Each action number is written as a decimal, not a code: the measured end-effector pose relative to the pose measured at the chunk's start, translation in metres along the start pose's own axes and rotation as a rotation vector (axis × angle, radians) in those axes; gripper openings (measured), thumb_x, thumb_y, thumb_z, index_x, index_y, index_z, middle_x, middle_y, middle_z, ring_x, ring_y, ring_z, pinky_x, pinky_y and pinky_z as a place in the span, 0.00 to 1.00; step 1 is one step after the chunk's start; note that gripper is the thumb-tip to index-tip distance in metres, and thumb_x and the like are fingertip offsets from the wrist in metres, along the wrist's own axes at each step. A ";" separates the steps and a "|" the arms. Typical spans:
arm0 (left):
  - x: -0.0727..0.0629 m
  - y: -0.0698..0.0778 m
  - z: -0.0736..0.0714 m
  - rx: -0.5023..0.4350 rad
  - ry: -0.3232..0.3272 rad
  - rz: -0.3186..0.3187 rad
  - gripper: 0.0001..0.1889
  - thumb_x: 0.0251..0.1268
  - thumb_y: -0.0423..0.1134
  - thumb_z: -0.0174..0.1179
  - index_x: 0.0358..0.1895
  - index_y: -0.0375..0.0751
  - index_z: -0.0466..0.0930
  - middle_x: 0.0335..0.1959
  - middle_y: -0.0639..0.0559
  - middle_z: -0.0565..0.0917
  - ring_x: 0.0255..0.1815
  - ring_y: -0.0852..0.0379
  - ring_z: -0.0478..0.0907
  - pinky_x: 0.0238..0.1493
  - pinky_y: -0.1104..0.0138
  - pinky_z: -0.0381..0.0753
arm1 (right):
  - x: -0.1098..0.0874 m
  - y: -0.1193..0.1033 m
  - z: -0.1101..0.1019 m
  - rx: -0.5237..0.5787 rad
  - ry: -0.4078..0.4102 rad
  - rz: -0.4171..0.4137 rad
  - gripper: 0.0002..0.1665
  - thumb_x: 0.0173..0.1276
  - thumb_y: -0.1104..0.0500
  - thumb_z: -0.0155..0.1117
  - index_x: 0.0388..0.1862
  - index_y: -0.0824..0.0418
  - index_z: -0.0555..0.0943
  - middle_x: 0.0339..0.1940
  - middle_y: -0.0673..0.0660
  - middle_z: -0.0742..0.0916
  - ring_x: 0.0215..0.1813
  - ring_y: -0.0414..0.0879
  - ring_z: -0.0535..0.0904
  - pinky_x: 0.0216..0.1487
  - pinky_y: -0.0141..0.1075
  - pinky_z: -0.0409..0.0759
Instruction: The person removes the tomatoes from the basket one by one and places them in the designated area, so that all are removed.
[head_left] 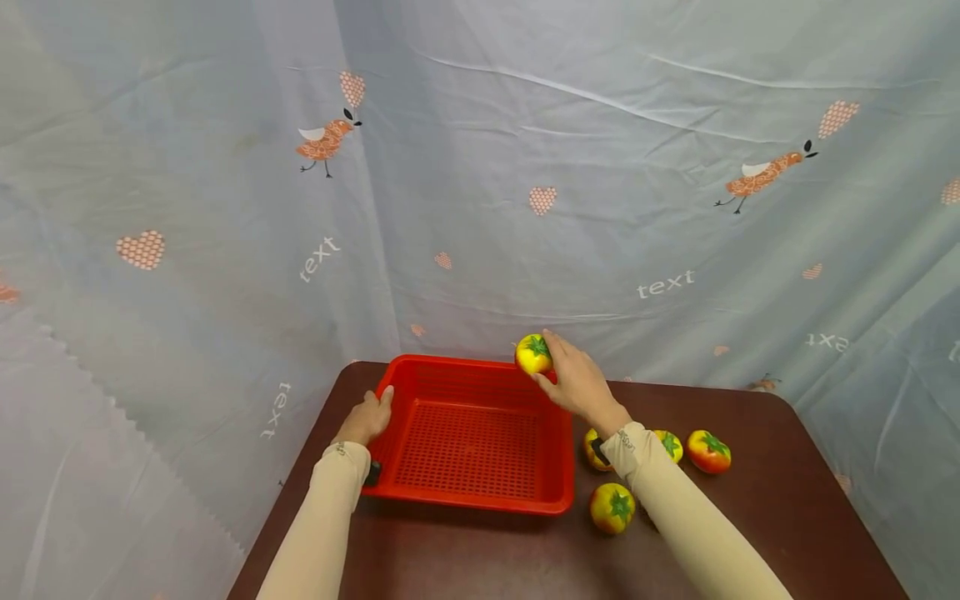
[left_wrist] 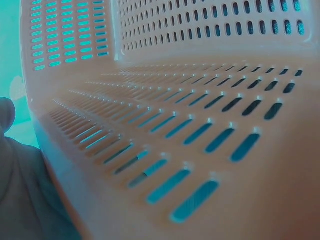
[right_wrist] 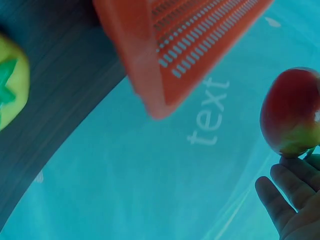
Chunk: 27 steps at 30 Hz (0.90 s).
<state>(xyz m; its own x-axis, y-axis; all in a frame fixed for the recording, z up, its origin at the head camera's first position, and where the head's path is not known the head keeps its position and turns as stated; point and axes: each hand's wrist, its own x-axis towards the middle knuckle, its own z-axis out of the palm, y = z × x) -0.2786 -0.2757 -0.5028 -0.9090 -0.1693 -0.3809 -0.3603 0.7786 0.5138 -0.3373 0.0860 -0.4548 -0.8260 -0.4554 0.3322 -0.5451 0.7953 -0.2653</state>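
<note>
My right hand (head_left: 577, 379) pinches a tomato (head_left: 533, 354) between thumb and fingers, raised over the back right corner of a red plastic basket (head_left: 472, 504). This tomato is yellow round a green leafy top; its red underside shows in the right wrist view, above the fingertips (right_wrist: 267, 192). My left hand (head_left: 365, 417) grips the basket's left rim, its thumb on the inner side. In the left wrist view part of that hand (left_wrist: 25, 185) stands outside the slotted wall. The basket's floor is bare mesh.
Right of the basket, several more tomatoes lie on the dark brown table (head_left: 772, 500): one in front (head_left: 612, 508), one at the far right (head_left: 708, 452), others partly behind my right forearm. A grey curtain (head_left: 480, 167) with printed birds and hearts hangs directly behind the table.
</note>
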 end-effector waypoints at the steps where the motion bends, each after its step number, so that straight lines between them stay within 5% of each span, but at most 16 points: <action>1: 0.000 0.000 0.000 0.002 0.000 -0.002 0.43 0.78 0.60 0.19 0.74 0.18 0.34 0.72 0.19 0.53 0.70 0.24 0.57 0.70 0.38 0.57 | -0.002 0.002 -0.002 -0.003 0.004 0.000 0.45 0.65 0.50 0.68 0.74 0.65 0.62 0.69 0.65 0.75 0.65 0.61 0.75 0.62 0.54 0.76; 13: 0.003 -0.001 0.001 0.015 0.014 -0.002 0.43 0.78 0.60 0.21 0.73 0.19 0.40 0.67 0.18 0.62 0.65 0.26 0.66 0.67 0.38 0.64 | -0.030 0.031 -0.019 -0.016 0.016 0.038 0.47 0.65 0.50 0.69 0.75 0.66 0.60 0.70 0.66 0.74 0.65 0.62 0.75 0.63 0.56 0.74; 27: 0.001 0.000 -0.002 0.009 -0.003 0.004 0.44 0.78 0.60 0.20 0.74 0.18 0.35 0.72 0.19 0.53 0.70 0.24 0.58 0.70 0.37 0.57 | -0.067 0.060 -0.034 -0.049 0.044 0.068 0.47 0.63 0.52 0.71 0.74 0.69 0.61 0.69 0.69 0.74 0.65 0.64 0.75 0.61 0.58 0.75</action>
<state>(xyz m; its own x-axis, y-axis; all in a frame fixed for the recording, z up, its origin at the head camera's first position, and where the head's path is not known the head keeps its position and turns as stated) -0.2802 -0.2766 -0.5018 -0.9097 -0.1646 -0.3812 -0.3550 0.7844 0.5086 -0.3095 0.1781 -0.4622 -0.8529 -0.3828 0.3549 -0.4797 0.8429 -0.2438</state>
